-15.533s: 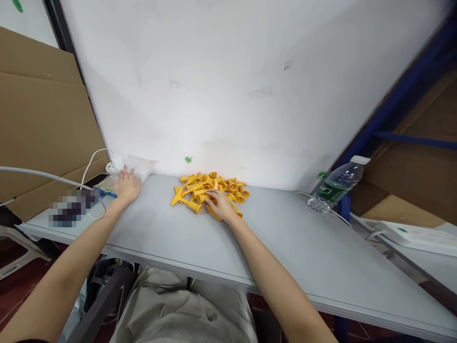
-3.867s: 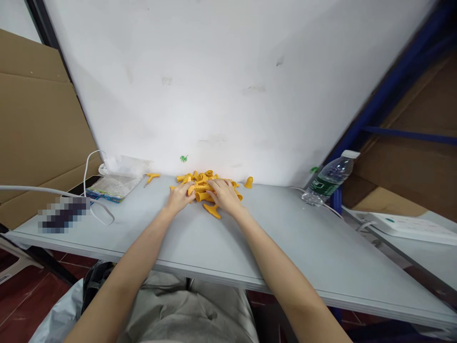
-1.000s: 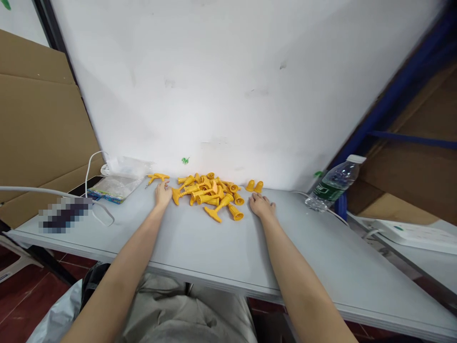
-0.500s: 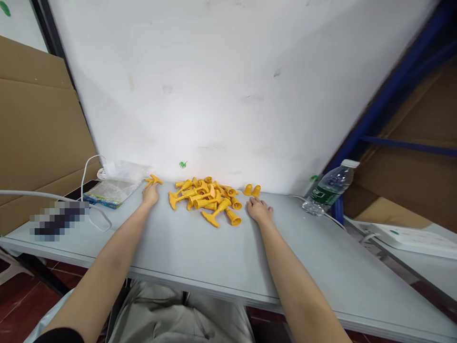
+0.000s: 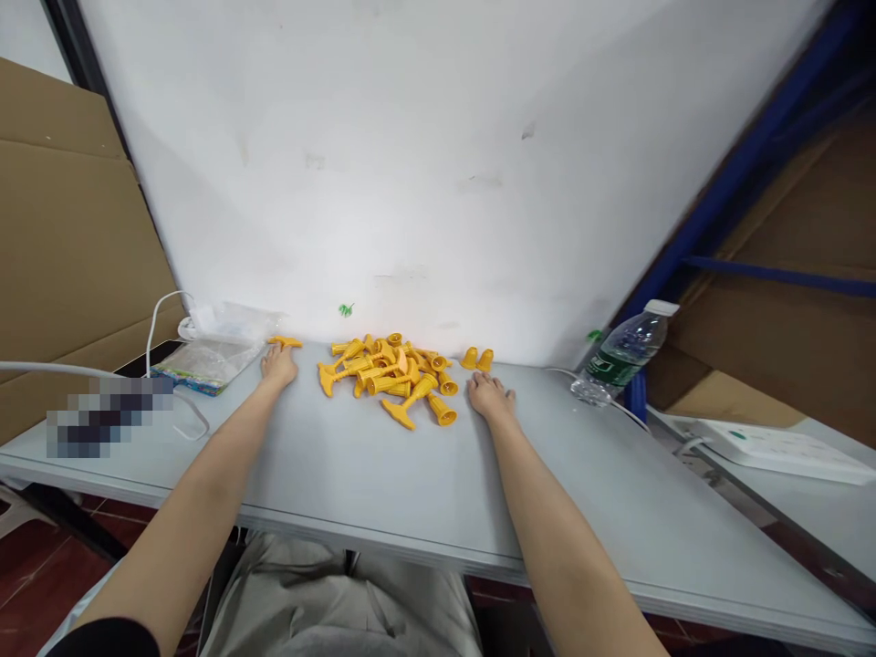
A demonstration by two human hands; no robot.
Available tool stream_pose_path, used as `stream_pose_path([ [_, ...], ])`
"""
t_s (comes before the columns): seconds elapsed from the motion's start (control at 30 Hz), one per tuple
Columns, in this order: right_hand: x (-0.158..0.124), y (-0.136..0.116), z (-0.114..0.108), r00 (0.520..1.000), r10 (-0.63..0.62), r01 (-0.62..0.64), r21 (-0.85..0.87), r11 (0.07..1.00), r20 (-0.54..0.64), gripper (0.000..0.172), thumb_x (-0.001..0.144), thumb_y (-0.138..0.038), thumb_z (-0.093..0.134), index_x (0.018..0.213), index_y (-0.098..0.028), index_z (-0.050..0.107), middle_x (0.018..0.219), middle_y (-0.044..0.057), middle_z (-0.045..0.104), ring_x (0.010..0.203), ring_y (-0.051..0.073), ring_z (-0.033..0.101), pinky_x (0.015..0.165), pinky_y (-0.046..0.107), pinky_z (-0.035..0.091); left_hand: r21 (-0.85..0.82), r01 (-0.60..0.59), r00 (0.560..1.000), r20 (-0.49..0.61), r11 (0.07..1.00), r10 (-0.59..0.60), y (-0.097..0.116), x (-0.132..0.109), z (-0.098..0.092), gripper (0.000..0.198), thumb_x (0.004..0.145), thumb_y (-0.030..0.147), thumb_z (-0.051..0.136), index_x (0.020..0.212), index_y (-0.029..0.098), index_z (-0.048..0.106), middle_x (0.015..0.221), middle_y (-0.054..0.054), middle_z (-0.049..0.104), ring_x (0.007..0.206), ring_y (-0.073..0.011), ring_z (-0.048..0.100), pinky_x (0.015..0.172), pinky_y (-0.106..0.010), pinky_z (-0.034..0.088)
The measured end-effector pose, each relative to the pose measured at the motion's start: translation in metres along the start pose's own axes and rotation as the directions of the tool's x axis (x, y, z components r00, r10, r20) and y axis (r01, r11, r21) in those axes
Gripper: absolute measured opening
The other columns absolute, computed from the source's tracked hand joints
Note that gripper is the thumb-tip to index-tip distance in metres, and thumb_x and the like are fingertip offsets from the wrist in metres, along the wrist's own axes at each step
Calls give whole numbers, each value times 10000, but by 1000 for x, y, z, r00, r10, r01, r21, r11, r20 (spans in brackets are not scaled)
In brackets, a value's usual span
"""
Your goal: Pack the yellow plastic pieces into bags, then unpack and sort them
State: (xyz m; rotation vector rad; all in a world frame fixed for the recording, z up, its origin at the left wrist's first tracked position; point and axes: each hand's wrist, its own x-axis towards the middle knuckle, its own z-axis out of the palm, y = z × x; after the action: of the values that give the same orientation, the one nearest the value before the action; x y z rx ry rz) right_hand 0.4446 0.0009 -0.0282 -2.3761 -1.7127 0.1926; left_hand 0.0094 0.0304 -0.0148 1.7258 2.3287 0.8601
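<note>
My left hand is low over the table at the left, its fingers against or just short of a yellow T-shaped handle. The fingers look stretched out rather than closed round it, and part of the handle is hidden behind them. My right hand rests on the table with fingers spread, holding nothing. Between both hands lies a pile of yellow plastic parts, T-handles and ribbed cone-shaped cups mixed together. Just beyond my right hand, two yellow cups stand apart, side by side near the wall.
A clear plastic bag and white cables lie at the left by a cardboard box. A water bottle leans at the right near a blue metal frame. A white wall rises behind the grey table.
The whole view has shifted slightly. My left fingers now cover more of the yellow piece beside them. My right hand and the pile stay essentially as they were.
</note>
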Motion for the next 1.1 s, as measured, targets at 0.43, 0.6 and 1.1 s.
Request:
stream_pose_path([
  [0.43,-12,-13,-10,989,24,6,199,980,-145,489,932,-298,262,1262,-204,610,1232,102,657,1152,252,589,959,371,444,-780,58,973,-95,624,-210,78,-48,23,241,722,104,535,928,209,601,1113,-86,656,1162,-226,576,1017,-371,429],
  [0.6,-24,-33,-21,996,-14,33,232,972,-87,494,915,-507,295,1049,-219,674,1082,111,691,1073,284,613,919,397,454,-577,-204,979,-143,791,148,81,-75,29,274,753,228,634,1026,224,610,1253,-115,616,1298,-260,473,1129,-453,302],
  [1.1,-33,-58,-13,995,-20,46,264,963,-102,358,855,-415,482,1096,-164,568,1077,134,686,1028,271,629,813,325,460,-138,-838,505,168,528,847,115,-135,11,511,897,496,517,1393,376,495,1578,-14,306,1476,-296,183,1190,-571,26],
])
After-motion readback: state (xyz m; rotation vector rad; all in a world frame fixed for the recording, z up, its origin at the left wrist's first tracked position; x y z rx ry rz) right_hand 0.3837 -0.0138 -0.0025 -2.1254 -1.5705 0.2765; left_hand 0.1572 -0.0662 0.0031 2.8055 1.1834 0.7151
